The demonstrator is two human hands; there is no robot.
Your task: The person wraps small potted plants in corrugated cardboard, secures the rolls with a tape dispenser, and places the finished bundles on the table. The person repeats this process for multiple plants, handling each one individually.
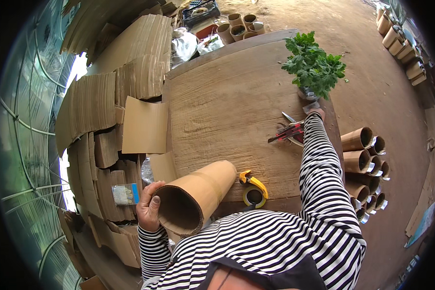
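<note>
My left hand (pixel 150 207) grips the rim of a cardboard tube (pixel 210 185), thumb just inside its open end. The tube lies tilted near my chest, with a band of tape around it. My right arm reaches to the far right of the wooden table (pixel 224 98). There my right hand (pixel 317 113) is at the clear plastic (pixel 310 105) around the base of a leafy green plant (pixel 315 65); its fingers are hidden. Beside that forearm lie a red-and-black cutter (pixel 286 133) and a pointed metal blade (pixel 288 116). A yellow tape dispenser (pixel 255 181) with a tape roll (pixel 254 196) rests by the tube.
Stacked cardboard sheets (pixel 87 108) crowd the left side, with a loose sheet (pixel 145 125) at the table's edge. Several cardboard tubes (pixel 355 161) lie to the right. More tubes (pixel 237 29), white plastic bags (pixel 184 47) and a dark crate (pixel 202 12) are beyond the table.
</note>
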